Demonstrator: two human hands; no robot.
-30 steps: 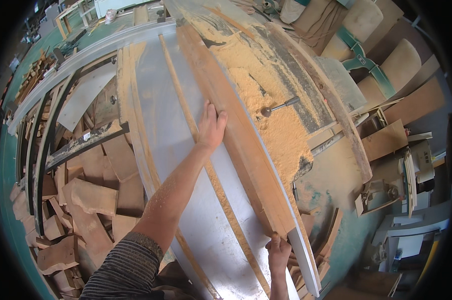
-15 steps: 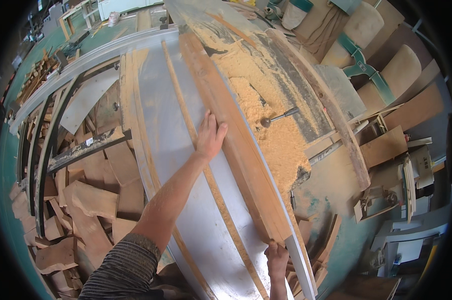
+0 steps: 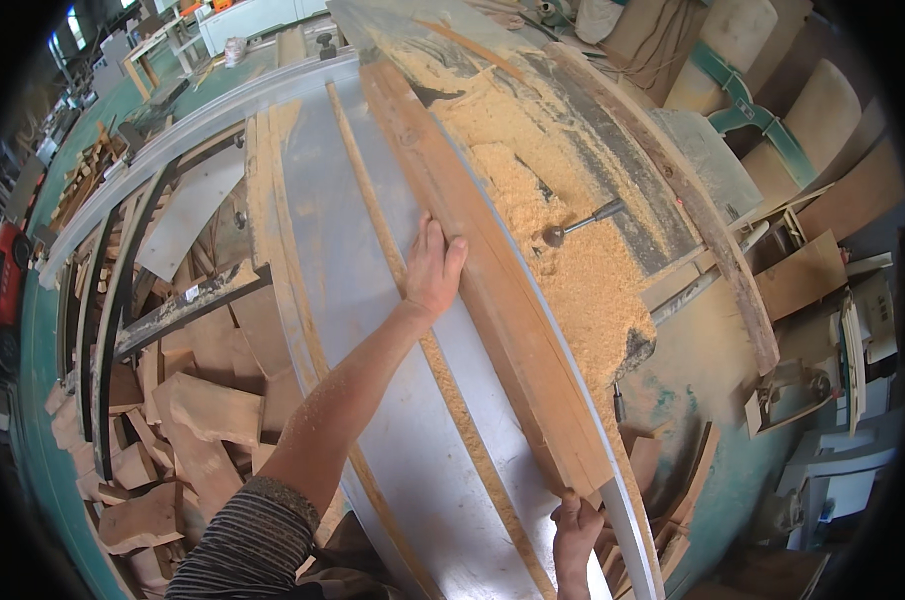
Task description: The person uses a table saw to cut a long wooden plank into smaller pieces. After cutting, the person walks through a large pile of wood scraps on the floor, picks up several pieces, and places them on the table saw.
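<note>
A long, thick wooden board [image 3: 492, 300] lies lengthwise on the metal sliding table [image 3: 412, 440] of a saw, along the table's right edge. Against the board's left side rests my left hand [image 3: 435, 268], its fingers stretched out and the thumb apart. My right hand [image 3: 576, 527] is at the board's near end, fingers curled and thumb up against the end's lower edge. How far those fingers reach under the wood is hidden. No saw blade shows.
Sawdust [image 3: 582, 260] heaps right of the board, around a lever with a dark handle [image 3: 584, 222]. A rough-edged timber strip [image 3: 682, 205] borders the far right side. Offcuts [image 3: 212, 410] pile below the black frame [image 3: 122, 300] at left. Green-and-cream machinery [image 3: 752, 115] stands at back right.
The view has turned slightly, so the scene sits further right. Both hands keep about the same places on the board, and no clear sliding of the board shows.
</note>
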